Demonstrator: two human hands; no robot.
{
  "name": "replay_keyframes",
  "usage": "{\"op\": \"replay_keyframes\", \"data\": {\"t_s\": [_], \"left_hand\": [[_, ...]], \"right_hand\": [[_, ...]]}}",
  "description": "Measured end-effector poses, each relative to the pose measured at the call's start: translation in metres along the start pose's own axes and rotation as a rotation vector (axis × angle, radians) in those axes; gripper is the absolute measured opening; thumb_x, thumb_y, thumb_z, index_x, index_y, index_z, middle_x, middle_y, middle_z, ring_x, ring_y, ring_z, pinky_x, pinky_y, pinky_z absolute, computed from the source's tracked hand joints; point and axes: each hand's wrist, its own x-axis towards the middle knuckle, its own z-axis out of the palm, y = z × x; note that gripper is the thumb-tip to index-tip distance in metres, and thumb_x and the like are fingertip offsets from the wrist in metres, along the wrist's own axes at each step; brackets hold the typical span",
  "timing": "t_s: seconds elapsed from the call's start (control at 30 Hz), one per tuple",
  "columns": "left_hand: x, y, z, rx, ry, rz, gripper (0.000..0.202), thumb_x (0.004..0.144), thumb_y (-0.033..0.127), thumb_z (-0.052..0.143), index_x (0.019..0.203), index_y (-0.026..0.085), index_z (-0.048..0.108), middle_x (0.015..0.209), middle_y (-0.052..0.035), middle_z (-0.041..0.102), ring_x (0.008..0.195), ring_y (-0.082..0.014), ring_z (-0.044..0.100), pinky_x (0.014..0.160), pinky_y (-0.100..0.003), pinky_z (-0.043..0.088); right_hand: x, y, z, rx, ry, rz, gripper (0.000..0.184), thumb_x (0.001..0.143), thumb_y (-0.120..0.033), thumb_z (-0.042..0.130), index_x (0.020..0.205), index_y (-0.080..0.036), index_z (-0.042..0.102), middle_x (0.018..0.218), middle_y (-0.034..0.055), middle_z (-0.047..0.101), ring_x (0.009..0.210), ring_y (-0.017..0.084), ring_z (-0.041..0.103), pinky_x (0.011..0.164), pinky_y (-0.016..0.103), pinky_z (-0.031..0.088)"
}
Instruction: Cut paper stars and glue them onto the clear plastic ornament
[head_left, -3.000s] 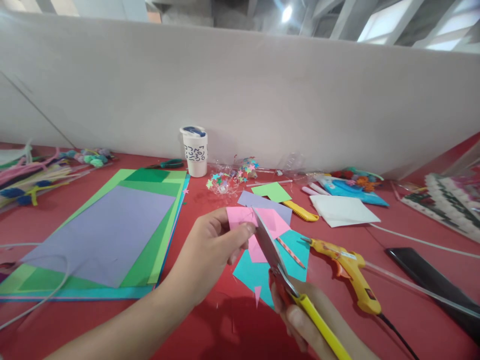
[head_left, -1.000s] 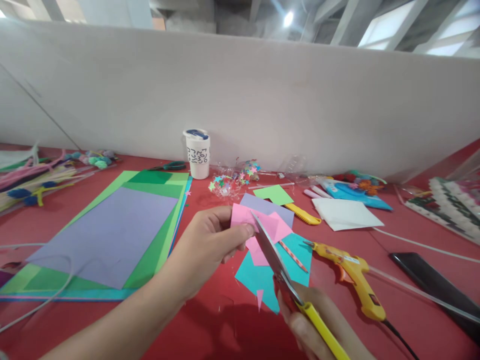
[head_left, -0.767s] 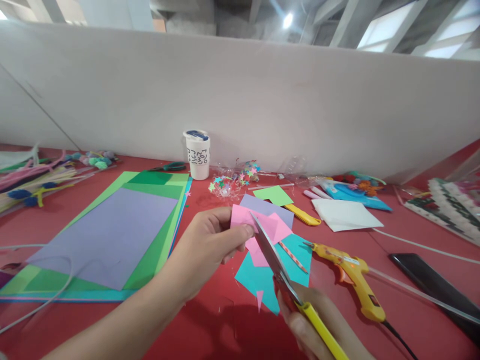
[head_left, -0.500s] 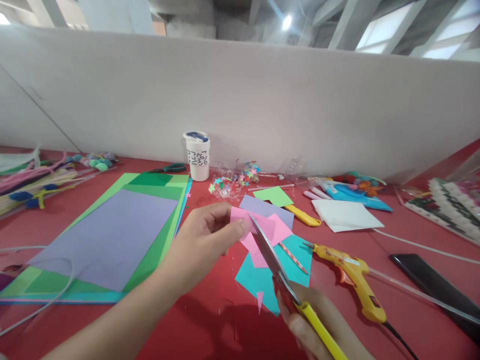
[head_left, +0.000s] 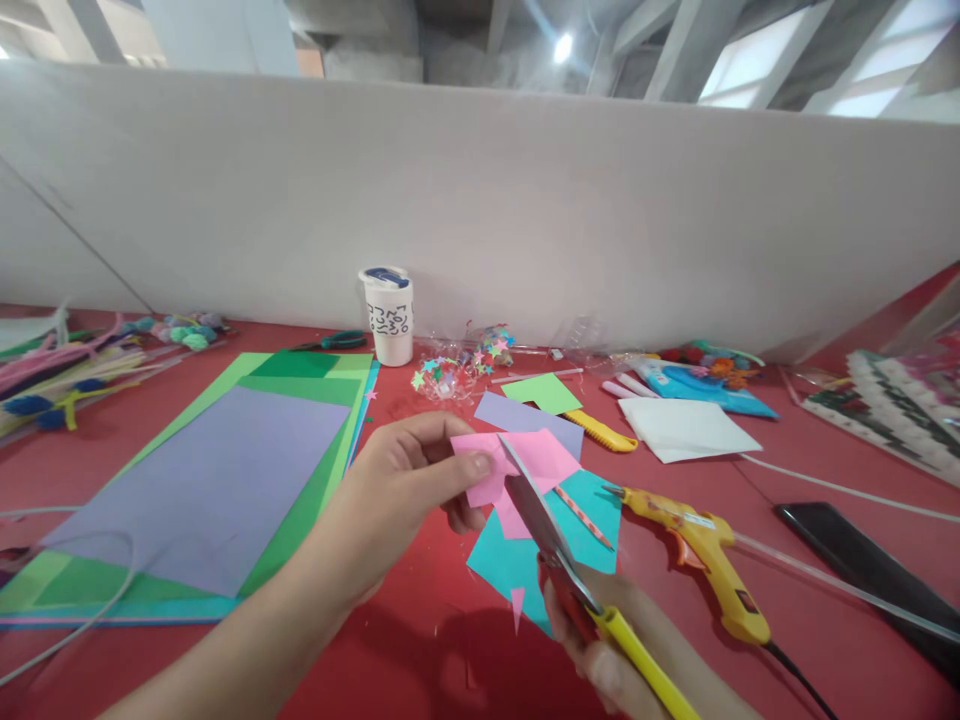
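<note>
My left hand [head_left: 409, 490] pinches a small pink paper piece [head_left: 517, 462] between thumb and fingers, held just above the red table [head_left: 750, 500]. My right hand [head_left: 622, 650] grips scissors [head_left: 555, 545] with a yellow handle. Their blades point up and away, and their tip meets the pink paper's edge. Below the paper lie a teal paper scrap [head_left: 525, 560], another pink piece and a striped pencil [head_left: 581, 503].
A stack of large coloured sheets [head_left: 217, 480] lies left, pipe cleaners [head_left: 67, 360] beyond. A white cup [head_left: 390, 315], star confetti [head_left: 450, 370], a yellow utility knife [head_left: 600, 432], white paper [head_left: 686, 428], a yellow glue gun [head_left: 697, 550] and a black phone [head_left: 862, 570] sit around.
My left hand has shifted the pink paper slightly lower and turned it a little against the scissor blades. The scissors stay in almost the same place.
</note>
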Motion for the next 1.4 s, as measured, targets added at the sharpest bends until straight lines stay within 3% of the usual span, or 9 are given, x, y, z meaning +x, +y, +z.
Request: {"op": "replay_keyframes", "data": {"t_s": [0.3,0.57,0.67,0.8,0.93,1.07,1.17,1.4], "left_hand": [[-0.009,-0.009,0.021,-0.013,0.077,0.032,0.017,0.082,0.022,0.061,0.066,0.018,0.056,0.055,0.0038,0.060,0.051,-0.0092,0.057,0.054,-0.020,0.047],[-0.009,-0.009,0.025,-0.045,0.078,0.017,0.016,0.081,0.020,0.058,0.065,0.017,0.057,0.054,0.0024,0.062,0.051,-0.0090,0.057,0.054,-0.020,0.048],[-0.010,-0.009,0.027,-0.044,0.102,0.025,0.016,0.080,0.019,0.058,0.064,0.017,0.056,0.053,0.0024,0.061,0.050,-0.0091,0.056,0.054,-0.020,0.048],[-0.010,-0.011,0.029,-0.045,0.120,0.038,0.018,0.080,0.019,0.057,0.063,0.018,0.054,0.053,0.0026,0.061,0.050,-0.0086,0.056,0.053,-0.019,0.048],[-0.011,-0.014,0.029,-0.051,0.116,0.040,0.019,0.082,0.021,0.058,0.064,0.018,0.053,0.054,0.0034,0.060,0.051,-0.0085,0.056,0.054,-0.019,0.048],[-0.012,-0.016,0.030,-0.061,0.108,0.054,0.019,0.083,0.022,0.057,0.065,0.018,0.054,0.056,0.0035,0.059,0.054,-0.0084,0.058,0.056,-0.019,0.048],[-0.012,-0.017,0.030,-0.088,0.105,0.060,0.018,0.083,0.021,0.057,0.066,0.017,0.054,0.057,0.0037,0.059,0.053,-0.0081,0.058,0.055,-0.019,0.048],[-0.010,-0.017,0.029,-0.100,0.103,0.050,0.017,0.082,0.022,0.058,0.067,0.017,0.054,0.057,0.0031,0.060,0.054,-0.0091,0.058,0.055,-0.019,0.049]], "right_hand": [[0.002,-0.007,-0.002,0.074,-0.031,0.011,0.026,0.094,-0.031,0.056,0.117,-0.018,0.059,0.119,0.0074,0.061,0.097,0.022,0.063,0.082,0.040,0.054],[0.002,0.000,-0.003,0.089,-0.080,-0.013,0.024,0.094,-0.032,0.056,0.113,-0.016,0.060,0.111,0.0063,0.063,0.089,0.019,0.064,0.076,0.037,0.056],[0.005,0.005,-0.002,0.090,-0.102,-0.009,0.028,0.093,-0.042,0.055,0.097,-0.015,0.064,0.089,0.0033,0.065,0.071,0.014,0.062,0.062,0.027,0.052],[0.010,0.011,0.002,0.103,-0.109,-0.030,0.049,0.081,-0.066,0.055,0.071,-0.018,0.057,0.065,0.0001,0.053,0.056,0.012,0.049,0.048,0.024,0.038],[0.011,0.020,0.011,0.112,-0.090,-0.085,0.062,0.074,-0.082,0.041,0.070,-0.020,0.049,0.059,-0.0019,0.044,0.051,0.011,0.037,0.046,0.024,0.032],[0.011,0.034,0.023,0.090,0.009,-0.088,0.066,0.077,-0.084,0.030,0.068,-0.021,0.047,0.057,-0.0024,0.038,0.050,0.011,0.033,0.044,0.025,0.029],[0.012,0.036,0.024,0.094,0.000,-0.124,0.064,0.078,-0.083,0.030,0.069,-0.021,0.046,0.058,-0.0031,0.036,0.052,0.011,0.031,0.045,0.024,0.029],[0.010,0.005,0.015,0.086,-0.045,-0.109,0.066,0.075,-0.086,0.031,0.064,-0.022,0.040,0.059,-0.0035,0.032,0.054,0.012,0.031,0.047,0.024,0.029]]}}
